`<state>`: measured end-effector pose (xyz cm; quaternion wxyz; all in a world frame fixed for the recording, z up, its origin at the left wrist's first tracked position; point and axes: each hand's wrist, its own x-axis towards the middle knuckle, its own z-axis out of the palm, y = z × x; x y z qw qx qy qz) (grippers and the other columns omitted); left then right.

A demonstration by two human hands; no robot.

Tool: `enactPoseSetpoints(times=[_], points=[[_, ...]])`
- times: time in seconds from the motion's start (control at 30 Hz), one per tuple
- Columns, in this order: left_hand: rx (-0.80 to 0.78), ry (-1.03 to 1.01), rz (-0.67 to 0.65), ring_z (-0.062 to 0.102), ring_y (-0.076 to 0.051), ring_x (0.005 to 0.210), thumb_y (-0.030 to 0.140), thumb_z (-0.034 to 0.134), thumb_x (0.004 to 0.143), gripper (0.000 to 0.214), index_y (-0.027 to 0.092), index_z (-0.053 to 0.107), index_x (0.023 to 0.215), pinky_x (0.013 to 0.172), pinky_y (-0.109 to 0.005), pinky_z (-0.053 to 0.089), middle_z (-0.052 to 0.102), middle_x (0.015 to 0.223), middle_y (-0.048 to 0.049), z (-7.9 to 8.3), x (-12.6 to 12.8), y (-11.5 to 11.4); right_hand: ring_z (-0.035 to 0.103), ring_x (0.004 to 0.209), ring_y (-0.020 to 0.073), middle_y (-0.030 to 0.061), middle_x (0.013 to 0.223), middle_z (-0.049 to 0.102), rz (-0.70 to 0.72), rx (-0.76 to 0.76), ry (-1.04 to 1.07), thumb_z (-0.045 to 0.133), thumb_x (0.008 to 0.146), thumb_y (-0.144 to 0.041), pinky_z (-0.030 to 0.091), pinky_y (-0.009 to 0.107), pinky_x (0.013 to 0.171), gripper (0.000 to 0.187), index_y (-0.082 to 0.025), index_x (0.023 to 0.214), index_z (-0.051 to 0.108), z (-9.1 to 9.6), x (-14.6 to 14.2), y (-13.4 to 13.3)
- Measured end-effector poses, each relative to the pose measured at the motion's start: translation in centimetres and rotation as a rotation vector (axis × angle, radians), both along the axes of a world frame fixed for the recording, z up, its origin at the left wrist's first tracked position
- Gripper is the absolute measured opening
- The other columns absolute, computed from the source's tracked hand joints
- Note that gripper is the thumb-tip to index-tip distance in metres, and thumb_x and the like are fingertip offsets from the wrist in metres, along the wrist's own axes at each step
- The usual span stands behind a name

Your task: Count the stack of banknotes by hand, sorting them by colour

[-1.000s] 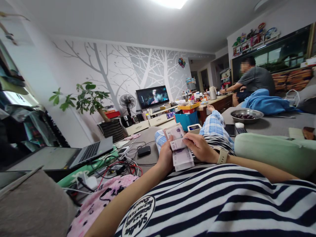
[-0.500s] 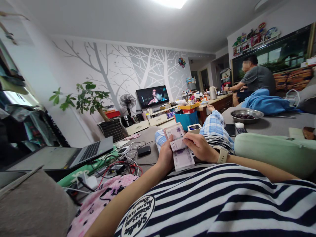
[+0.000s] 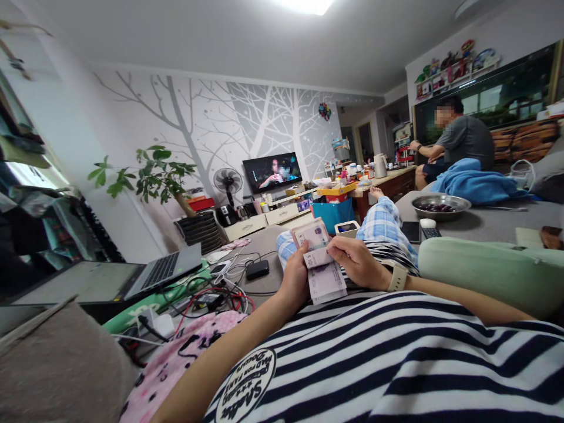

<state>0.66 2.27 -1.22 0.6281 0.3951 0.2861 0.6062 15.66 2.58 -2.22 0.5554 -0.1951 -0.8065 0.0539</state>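
Note:
A stack of pale purple banknotes marked with a 5 is held over my lap, bent so that part stands up and part hangs down toward my striped shirt. My left hand is closed around the left side of the banknotes, its thumb on top. From the right, my right hand pinches the edge of a note near the fold between thumb and fingers. A pale watch band circles my right wrist. The fingers behind the stack are hidden.
On the left lie a laptop and tangled cables with a black box. To the right are a green cushion, a metal bowl of dark round fruit, a phone and a remote. Another person sits beyond.
My hands stay in nearly the same place, and the hanging notes have shifted slightly under the fold. The other person has leaned back a little and raised a hand.

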Motion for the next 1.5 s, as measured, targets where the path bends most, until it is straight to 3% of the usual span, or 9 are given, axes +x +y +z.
enactPoseSetpoints(times=[0.3, 0.5, 0.57, 0.73, 0.83, 1.1, 1.33, 1.5], points=[[0.007, 0.006, 0.018, 0.070, -0.027, 0.087, 0.035, 0.063, 0.080, 0.035, 0.011, 0.065, 0.105, 0.084, -0.041, 0.055, 0.074, 0.093, -0.0106, -0.2, -0.2, 0.3, 0.050, 0.069, 0.0158, 0.0029, 0.071, 0.054, 0.026, 0.012, 0.010, 0.036, 0.097, -0.037, 0.039, 0.029, 0.066, 0.033, -0.020, 0.071, 0.049, 0.0, 0.0, -0.1], [0.036, -0.014, 0.058, 0.069, -0.026, 0.092, 0.031, 0.059, 0.082, 0.029, 0.011, 0.066, 0.102, 0.085, -0.038, 0.055, 0.074, 0.092, -0.0104, 0.2, 0.1, 0.1, 0.054, 0.070, 0.0158, 0.0052, 0.074, 0.058, 0.255, 0.047, -0.064, 0.029, 0.098, -0.047, 0.042, 0.029, 0.068, 0.046, -0.019, 0.074, 0.056, -0.2, 0.3, -0.2], [0.035, -0.023, 0.050, 0.069, -0.026, 0.093, 0.031, 0.058, 0.082, 0.030, 0.011, 0.066, 0.104, 0.085, -0.039, 0.055, 0.074, 0.093, -0.0103, 0.2, 0.3, 0.0, 0.053, 0.067, 0.0151, 0.0041, 0.071, 0.057, 0.207, 0.037, -0.056, 0.032, 0.097, -0.047, 0.041, 0.028, 0.066, 0.046, -0.019, 0.071, 0.056, -0.2, 0.3, -0.2], [0.030, -0.007, 0.053, 0.069, -0.027, 0.093, 0.029, 0.059, 0.081, 0.032, 0.010, 0.066, 0.105, 0.087, -0.040, 0.054, 0.074, 0.095, -0.0112, -0.1, 0.1, 0.2, 0.045, 0.056, 0.0120, -0.0017, 0.060, 0.050, -0.151, -0.068, 0.128, 0.052, 0.088, -0.045, 0.035, 0.026, 0.056, 0.035, -0.019, 0.065, 0.051, -0.1, -0.3, 0.2], [0.063, 0.025, 0.076, 0.069, -0.027, 0.093, 0.026, 0.062, 0.078, 0.031, 0.010, 0.066, 0.104, 0.087, -0.039, 0.054, 0.074, 0.095, -0.0109, -0.2, -0.1, 0.2, 0.045, 0.054, 0.0112, -0.0031, 0.059, 0.050, -0.227, -0.154, 0.193, 0.059, 0.083, -0.046, 0.034, 0.024, 0.053, 0.032, -0.019, 0.068, 0.050, 0.1, -0.5, 0.7], [0.073, 0.041, 0.110, 0.071, -0.025, 0.082, 0.012, 0.063, 0.073, 0.028, 0.010, 0.067, 0.100, 0.086, -0.040, 0.054, 0.075, 0.088, -0.0092, 0.0, 0.2, -0.4, 0.043, 0.054, 0.0116, -0.0033, 0.057, 0.047, -0.212, -0.247, 0.224, 0.055, 0.085, -0.041, 0.032, 0.024, 0.053, 0.031, -0.020, 0.065, 0.046, 0.1, -0.6, 1.9], [0.064, -0.007, 0.051, 0.069, -0.024, 0.092, 0.028, 0.058, 0.083, 0.027, 0.013, 0.066, 0.103, 0.086, -0.037, 0.054, 0.074, 0.093, -0.0088, 0.0, 0.4, 0.1, 0.041, 0.055, 0.0111, -0.0036, 0.058, 0.045, -0.198, -0.172, 0.220, 0.051, 0.088, -0.037, 0.031, 0.025, 0.054, 0.030, -0.019, 0.065, 0.046, 0.0, -0.5, 1.4], [0.042, -0.030, 0.048, 0.069, -0.024, 0.086, 0.027, 0.058, 0.080, 0.026, 0.013, 0.066, 0.100, 0.080, -0.037, 0.055, 0.074, 0.085, -0.0068, 0.2, 0.7, -0.2, 0.044, 0.058, 0.0117, -0.0025, 0.063, 0.049, -0.075, -0.096, 0.207, 0.050, 0.090, -0.035, 0.035, 0.024, 0.056, 0.022, -0.019, 0.075, 0.053, -0.3, -0.4, 0.7]])
